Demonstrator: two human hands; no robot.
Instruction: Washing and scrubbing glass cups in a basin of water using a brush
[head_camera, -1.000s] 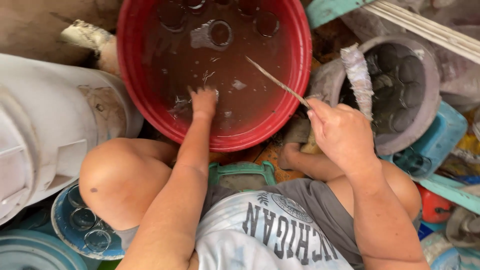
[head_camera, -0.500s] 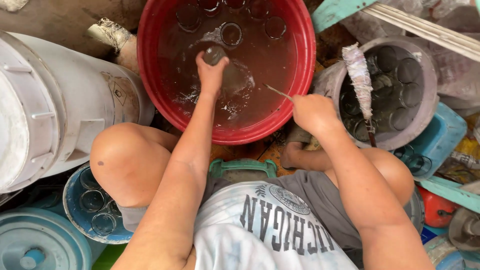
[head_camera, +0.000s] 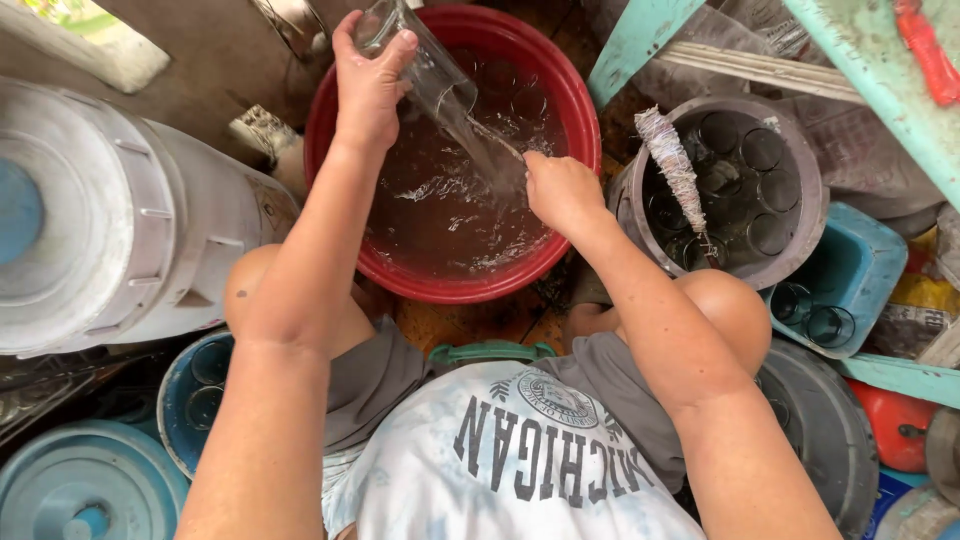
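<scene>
My left hand grips a clear drinking glass, tilted mouth-down above a red basin full of brownish water. Water pours out of the glass into the basin. My right hand is closed on a thin stick whose far end reaches into the mouth of the glass. More glasses lie sunk in the water near the basin's far side.
A grey tub at right holds several glasses and a fuzzy bottle brush. A teal bin beside it holds two glasses. A large white drum lies at left, a blue bucket with glasses below it.
My left hand has lifted a glass out of the water and tipped it. My right hand has moved left, bringing the stick into the glass's mouth.
</scene>
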